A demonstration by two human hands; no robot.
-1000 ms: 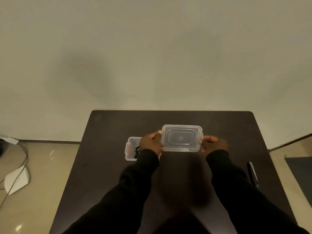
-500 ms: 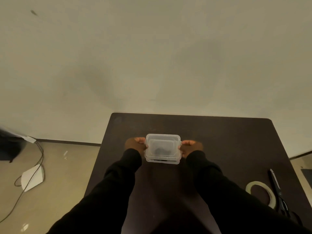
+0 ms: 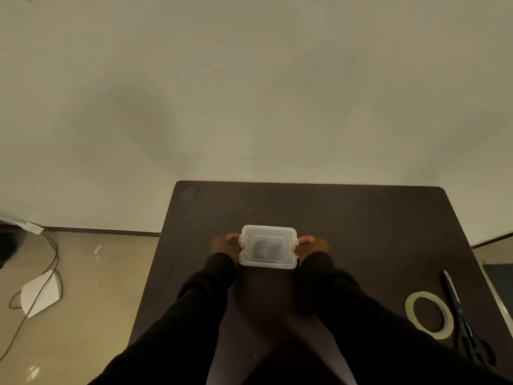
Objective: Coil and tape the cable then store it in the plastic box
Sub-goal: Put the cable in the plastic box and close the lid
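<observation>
Your left hand (image 3: 225, 245) and right hand (image 3: 312, 245) clasp the short ends of the box (image 3: 268, 247), each grip pressing its side. The lid (image 3: 268, 240) is on; the dark cable (image 3: 265, 248) shows through it. The box sits mid-table (image 3: 361, 218). Tape (image 3: 429, 314) and scissors (image 3: 463, 318) lie far right.

Dim, yellowish light; soft shadows, wide-angle edge distortion.

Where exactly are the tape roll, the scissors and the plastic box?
tape roll (image 3: 441, 332), head view, near edge of the ring.
scissors (image 3: 459, 312), head view, pivot area.
plastic box (image 3: 286, 234), head view, lid's far right part.
</observation>
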